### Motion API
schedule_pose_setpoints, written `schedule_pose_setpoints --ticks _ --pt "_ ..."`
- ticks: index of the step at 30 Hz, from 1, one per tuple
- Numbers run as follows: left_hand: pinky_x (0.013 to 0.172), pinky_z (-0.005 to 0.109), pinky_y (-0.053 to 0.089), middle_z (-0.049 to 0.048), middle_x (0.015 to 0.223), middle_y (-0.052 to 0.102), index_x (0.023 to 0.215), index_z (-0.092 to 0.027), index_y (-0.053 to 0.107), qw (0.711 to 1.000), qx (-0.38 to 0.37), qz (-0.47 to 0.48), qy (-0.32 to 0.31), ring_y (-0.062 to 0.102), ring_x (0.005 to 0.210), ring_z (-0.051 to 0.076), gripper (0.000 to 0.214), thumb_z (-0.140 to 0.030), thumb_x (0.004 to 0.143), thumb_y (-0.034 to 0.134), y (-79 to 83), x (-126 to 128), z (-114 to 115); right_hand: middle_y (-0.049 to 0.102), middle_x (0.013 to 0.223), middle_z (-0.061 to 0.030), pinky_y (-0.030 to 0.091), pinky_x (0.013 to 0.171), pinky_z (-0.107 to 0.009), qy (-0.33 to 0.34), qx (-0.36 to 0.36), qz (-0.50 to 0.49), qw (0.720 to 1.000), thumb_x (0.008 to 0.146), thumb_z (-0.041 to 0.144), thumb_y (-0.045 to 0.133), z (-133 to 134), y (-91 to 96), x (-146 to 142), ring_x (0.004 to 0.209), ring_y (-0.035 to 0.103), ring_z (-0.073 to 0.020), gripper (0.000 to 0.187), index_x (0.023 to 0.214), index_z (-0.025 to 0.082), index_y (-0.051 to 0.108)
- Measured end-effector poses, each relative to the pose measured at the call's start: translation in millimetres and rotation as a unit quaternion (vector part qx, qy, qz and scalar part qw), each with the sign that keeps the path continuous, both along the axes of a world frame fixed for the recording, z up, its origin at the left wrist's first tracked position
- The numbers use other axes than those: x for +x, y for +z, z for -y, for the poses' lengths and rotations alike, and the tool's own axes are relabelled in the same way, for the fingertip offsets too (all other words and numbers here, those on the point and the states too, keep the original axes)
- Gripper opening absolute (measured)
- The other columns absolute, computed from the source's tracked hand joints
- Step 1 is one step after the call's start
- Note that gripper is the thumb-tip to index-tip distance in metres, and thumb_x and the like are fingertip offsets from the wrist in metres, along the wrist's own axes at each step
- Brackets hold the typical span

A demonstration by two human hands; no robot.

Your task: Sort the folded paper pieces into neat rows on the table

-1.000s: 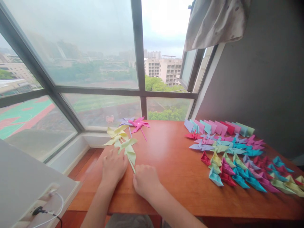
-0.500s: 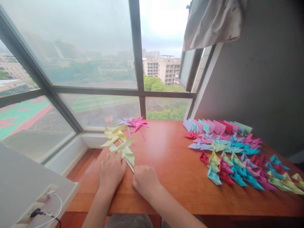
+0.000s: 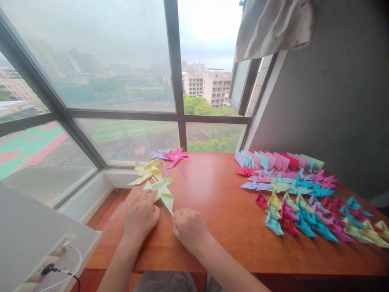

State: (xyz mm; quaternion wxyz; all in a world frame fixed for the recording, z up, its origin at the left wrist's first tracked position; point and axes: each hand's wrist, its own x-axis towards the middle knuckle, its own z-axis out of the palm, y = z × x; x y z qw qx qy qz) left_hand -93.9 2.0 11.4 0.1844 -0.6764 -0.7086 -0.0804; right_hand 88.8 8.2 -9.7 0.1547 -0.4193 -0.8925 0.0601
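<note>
High-rise room, likely a flat or dorm: wooden table (image 3: 219,227) pushed against a corner window (image 3: 121,81) (city blocks and sports courts far below), curtain (image 3: 273,28) bunched up top, rows of folded paper pieces (image 3: 300,198) laid out, home craft setup.

The left hand (image 3: 140,215) has slid a little toward the table's left edge, and its fingertips now lie on the left blade of the light green pinwheel (image 3: 162,192). The right hand (image 3: 190,228) has shifted slightly right, pinching the pinwheel's lower tip. Less of the stick shows between the hands.
</note>
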Motion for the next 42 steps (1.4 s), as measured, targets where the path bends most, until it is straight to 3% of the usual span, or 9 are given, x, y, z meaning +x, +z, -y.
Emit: schedule_pose_setpoints --ticks 7,11,19,29,33,37,40,42 --pt "0.088 0.039 0.044 0.0118 0.108 0.067 0.104 -0.017 0.066 1.000 0.019 0.002 0.014 0.059 0.103 0.030 0.025 -0.019 0.083 0.051 4.3 2 -5 0.068 0.080 -0.0070 0.044 0.058 -0.025 0.003 -0.008 0.000 1.000 0.082 0.017 0.057 4 10.3 -1 0.072 0.064 -0.0180 0.004 0.082 0.016 0.060" --pt "0.083 0.037 0.045 0.0097 0.101 0.069 0.101 -0.019 0.067 0.999 0.038 0.016 0.029 0.061 0.099 0.029 0.026 -0.015 0.082 0.050 1.6 2 -7 0.069 0.081 -0.0058 0.045 0.059 -0.026 0.003 -0.022 -0.009 1.000 0.082 0.018 0.057 9 15.7 -1 0.074 0.065 -0.0190 0.004 0.083 0.017 0.061" --pt "0.073 0.032 0.043 0.0083 0.100 0.070 0.102 -0.020 0.067 0.996 0.063 0.001 0.056 0.063 0.093 0.026 0.023 -0.022 0.087 0.050 -1.2 1 -4 0.069 0.081 -0.0064 0.044 0.058 -0.026 -0.008 -0.039 -0.017 0.999 0.082 0.018 0.057 11 25.3 -3 0.073 0.065 -0.0192 0.005 0.083 0.018 0.062" --pt "0.079 0.034 0.045 0.0092 0.110 0.068 0.108 -0.019 0.064 0.994 0.097 0.015 0.045 0.062 0.100 0.027 0.024 -0.022 0.090 0.049 -2.2 1 -1 0.069 0.081 -0.0050 0.043 0.061 -0.024 -0.036 -0.066 -0.058 0.995 0.081 0.019 0.056 15 28.1 -1 0.075 0.064 -0.0179 0.007 0.083 0.018 0.062" --pt "0.083 0.035 0.045 0.0100 0.116 0.067 0.111 -0.018 0.063 0.991 0.128 0.017 0.028 0.061 0.101 0.028 0.025 -0.027 0.094 0.047 -2.3 1 1 0.070 0.074 -0.0005 0.039 0.059 -0.021 -0.044 -0.157 -0.169 0.972 0.080 0.016 0.055 14 18.1 2 0.066 0.062 -0.0133 0.016 0.089 0.020 0.067" --pt "0.090 0.035 0.044 0.0100 0.116 0.067 0.113 -0.018 0.063 0.987 0.157 0.040 0.016 0.060 0.106 0.028 0.025 -0.027 0.094 0.047 -3.0 3 1 0.066 0.066 0.0027 0.036 0.054 -0.017 -0.006 -0.259 -0.312 0.914 0.083 0.014 0.051 14 10.5 0 0.057 0.057 -0.0086 0.021 0.091 0.019 0.070" --pt "0.096 0.037 0.043 0.0109 0.116 0.066 0.114 -0.019 0.063 0.981 0.177 0.082 0.011 0.058 0.111 0.028 0.026 -0.025 0.093 0.048 -3.0 6 0 0.065 0.066 0.0027 0.038 0.054 -0.016 -0.005 -0.268 -0.359 0.894 0.083 0.016 0.053 17 9.7 -2 0.057 0.056 -0.0084 0.020 0.096 0.017 0.069" --pt "0.101 0.039 0.042 0.0114 0.116 0.066 0.114 -0.018 0.064 0.973 0.194 0.122 -0.001 0.056 0.115 0.028 0.027 -0.024 0.092 0.048 -2.5 9 -2 0.064 0.067 0.0029 0.039 0.055 -0.016 -0.001 -0.245 -0.352 0.904 0.084 0.017 0.053 21 10.3 -3 0.057 0.056 -0.0086 0.019 0.096 0.017 0.067"
